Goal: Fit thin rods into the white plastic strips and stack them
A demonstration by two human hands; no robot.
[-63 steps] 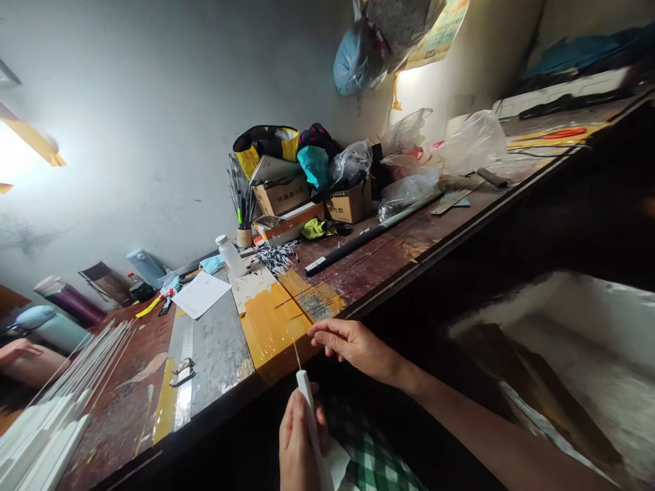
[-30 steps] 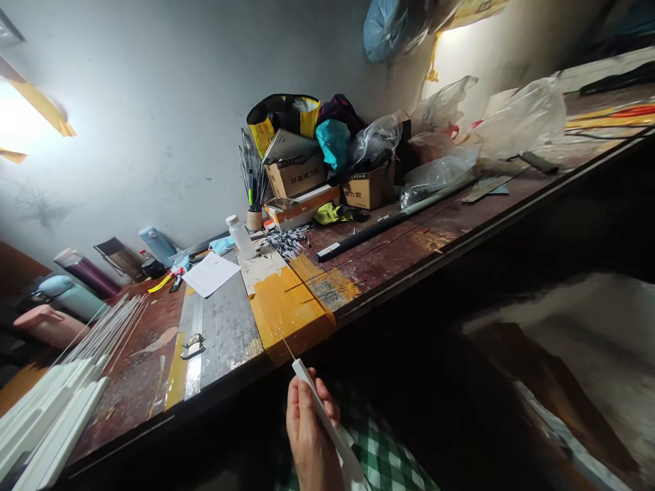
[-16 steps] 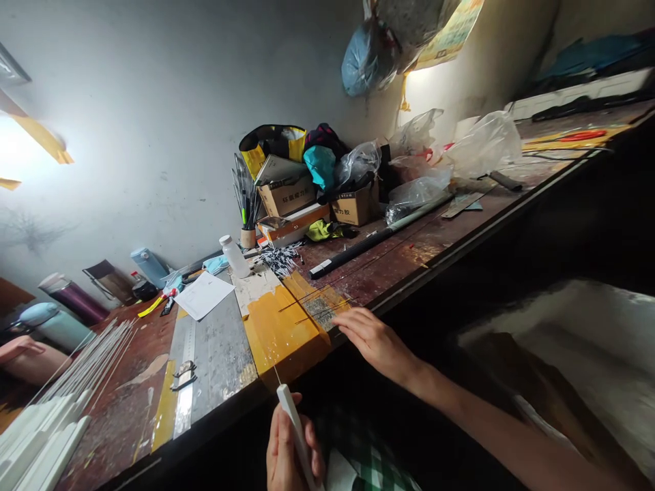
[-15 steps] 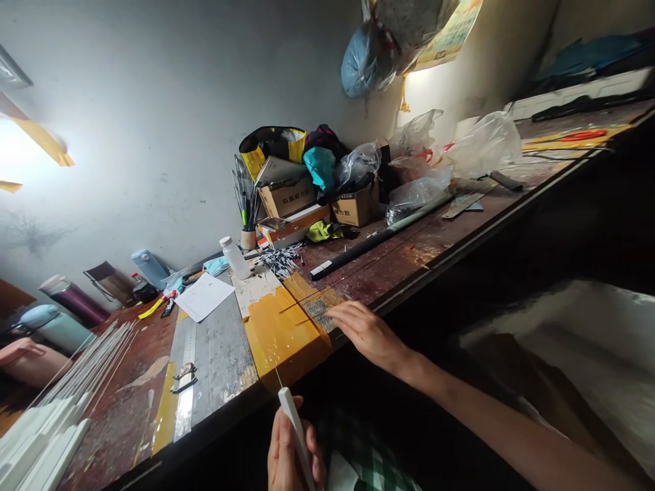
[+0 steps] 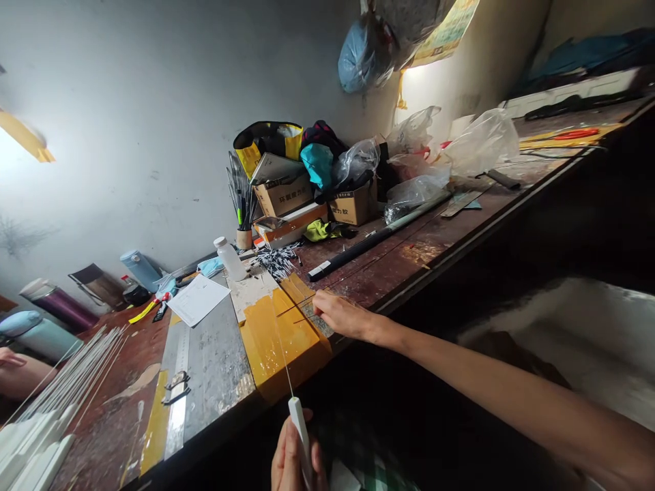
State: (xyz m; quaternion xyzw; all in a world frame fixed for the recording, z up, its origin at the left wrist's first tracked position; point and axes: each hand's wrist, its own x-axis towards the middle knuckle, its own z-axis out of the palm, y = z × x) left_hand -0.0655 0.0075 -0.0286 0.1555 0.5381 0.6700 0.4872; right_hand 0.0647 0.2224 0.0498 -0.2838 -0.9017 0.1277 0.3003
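Note:
Low in the view, my left hand (image 5: 294,453) is closed around a white stick-like handle (image 5: 300,426). A thin straight rod (image 5: 287,372) runs out of the handle's top and up over the yellow-taped block (image 5: 291,341) at the bench edge. My right hand (image 5: 340,315) rests by the right side of that block, its fingers curled together. Whatever they may hold is hidden. Thin dark sticks (image 5: 295,308) lie on the block close to the fingertips. Behind the block are a pile of small black-and-white tipped pieces (image 5: 279,260) and a translucent white bottle (image 5: 230,259).
On the left lie several white handles with long rods (image 5: 76,382), with another person's hand (image 5: 10,361) beyond them. A steel ruler (image 5: 177,416) and a paper sheet (image 5: 198,300) lie nearby. A black tube (image 5: 348,256), cartons (image 5: 353,204) and plastic bags (image 5: 484,146) stretch rightward.
My right hand has gone from outstretched fingers to curled ones and shifted slightly left. My left hand has moved a little right and down with the handle. The view has shifted slightly.

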